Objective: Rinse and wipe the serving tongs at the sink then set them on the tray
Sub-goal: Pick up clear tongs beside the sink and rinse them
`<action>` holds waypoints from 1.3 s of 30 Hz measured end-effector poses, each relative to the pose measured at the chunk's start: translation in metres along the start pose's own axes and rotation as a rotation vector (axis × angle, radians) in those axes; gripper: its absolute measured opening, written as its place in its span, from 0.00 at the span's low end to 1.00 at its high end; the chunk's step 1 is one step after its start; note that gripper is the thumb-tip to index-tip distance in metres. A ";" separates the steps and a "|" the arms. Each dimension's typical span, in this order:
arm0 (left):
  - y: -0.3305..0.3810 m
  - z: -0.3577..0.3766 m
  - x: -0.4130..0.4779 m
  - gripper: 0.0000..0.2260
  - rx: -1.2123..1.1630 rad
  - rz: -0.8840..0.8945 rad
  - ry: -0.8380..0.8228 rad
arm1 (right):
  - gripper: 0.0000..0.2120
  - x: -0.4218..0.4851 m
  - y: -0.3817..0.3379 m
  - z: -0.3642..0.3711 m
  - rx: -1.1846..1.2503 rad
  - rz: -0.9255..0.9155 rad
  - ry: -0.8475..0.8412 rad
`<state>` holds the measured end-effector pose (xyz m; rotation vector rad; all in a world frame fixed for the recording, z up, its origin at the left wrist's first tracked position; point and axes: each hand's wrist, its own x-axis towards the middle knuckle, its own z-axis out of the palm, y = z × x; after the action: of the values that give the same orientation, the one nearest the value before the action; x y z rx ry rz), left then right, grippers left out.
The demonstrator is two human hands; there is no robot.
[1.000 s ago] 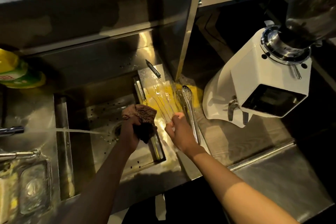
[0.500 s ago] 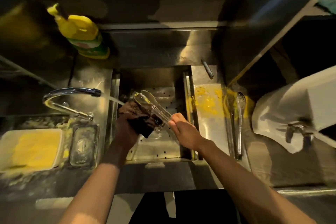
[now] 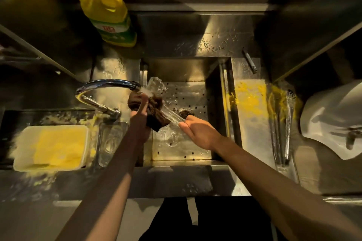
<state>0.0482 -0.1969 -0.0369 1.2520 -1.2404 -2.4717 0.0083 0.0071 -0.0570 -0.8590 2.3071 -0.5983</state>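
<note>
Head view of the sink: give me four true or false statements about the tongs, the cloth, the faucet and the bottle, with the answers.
1. Water runs from the faucet onto the cloth. True.
2. The right hand holds the tongs by one end. True.
3. The left hand is empty. False: it grips the cloth around the tongs.
4. The yellow bottle lies in the sink. False: it is outside it, behind the faucet.
</note>
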 end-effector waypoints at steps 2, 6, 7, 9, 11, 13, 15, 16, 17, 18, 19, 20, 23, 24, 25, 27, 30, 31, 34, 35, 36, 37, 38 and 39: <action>-0.005 0.010 0.002 0.16 -0.036 0.005 0.101 | 0.24 0.006 -0.011 0.011 -0.020 0.041 0.000; -0.010 0.022 0.007 0.10 -0.011 -0.051 0.146 | 0.21 -0.002 -0.023 0.037 0.051 0.163 0.032; -0.009 0.021 0.008 0.10 0.028 -0.045 0.133 | 0.22 -0.002 -0.025 0.041 0.065 0.178 0.030; -0.004 0.014 0.016 0.11 0.157 0.012 0.099 | 0.22 0.001 -0.029 0.043 0.057 0.192 0.021; 0.007 0.005 0.023 0.14 0.317 0.080 0.071 | 0.22 0.009 -0.026 0.037 0.016 0.165 0.025; 0.017 -0.003 0.027 0.13 0.367 0.111 0.007 | 0.25 0.018 -0.020 0.022 -0.016 0.100 0.033; 0.022 -0.007 0.030 0.07 0.324 0.089 0.004 | 0.26 0.027 -0.010 0.004 -0.071 0.042 0.018; 0.023 -0.010 0.033 0.06 0.289 0.036 0.027 | 0.27 0.030 -0.005 -0.005 -0.123 0.012 0.010; 0.022 -0.012 0.034 0.07 0.258 -0.028 0.023 | 0.27 0.032 0.000 -0.014 -0.178 -0.019 0.006; 0.021 -0.017 0.037 0.12 0.244 -0.088 -0.004 | 0.27 0.033 0.006 -0.021 -0.216 -0.041 0.000; 0.021 -0.020 0.038 0.16 0.254 -0.127 -0.038 | 0.27 0.032 0.010 -0.028 -0.239 -0.054 -0.012; 0.021 -0.021 0.036 0.19 0.284 -0.151 -0.074 | 0.27 0.030 0.014 -0.031 -0.244 -0.061 -0.031; 0.027 -0.022 0.036 0.15 0.418 -0.125 -0.130 | 0.28 0.027 0.018 -0.032 -0.200 -0.038 -0.081; 0.031 -0.021 0.038 0.13 0.436 -0.086 -0.140 | 0.29 0.027 0.016 -0.028 -0.169 -0.026 -0.085; 0.034 -0.021 0.041 0.11 0.458 -0.040 -0.131 | 0.30 0.028 0.012 -0.023 -0.129 -0.005 -0.083; 0.035 -0.020 0.046 0.09 0.433 -0.028 -0.061 | 0.31 0.031 0.003 -0.013 -0.047 0.045 -0.053; 0.029 -0.014 0.043 0.09 0.235 -0.067 0.034 | 0.33 0.033 -0.004 -0.005 -0.040 0.061 -0.014; 0.025 -0.016 0.045 0.09 0.253 -0.028 0.081 | 0.32 0.033 -0.004 -0.006 -0.078 0.051 -0.022; 0.027 -0.024 0.047 0.08 0.563 0.118 0.114 | 0.35 0.028 0.002 -0.013 -0.159 0.021 -0.052; 0.028 -0.024 0.046 0.12 0.662 0.153 0.112 | 0.35 0.027 0.004 -0.016 -0.176 0.016 -0.048; 0.027 -0.026 0.046 0.18 0.707 0.169 0.128 | 0.35 0.024 0.006 -0.019 -0.182 0.011 -0.040; 0.027 -0.025 0.046 0.23 0.712 0.186 0.161 | 0.35 0.024 0.007 -0.023 -0.181 0.016 -0.035; 0.024 -0.022 0.045 0.24 0.653 0.175 0.213 | 0.34 0.022 0.009 -0.025 -0.165 0.029 -0.028; 0.023 -0.015 0.041 0.21 0.529 0.111 0.269 | 0.33 0.021 0.009 -0.027 -0.116 0.059 -0.026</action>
<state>0.0262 -0.2390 -0.0510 1.5076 -1.8885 -1.8745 -0.0264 0.0039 -0.0513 -0.8436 2.3535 -0.4297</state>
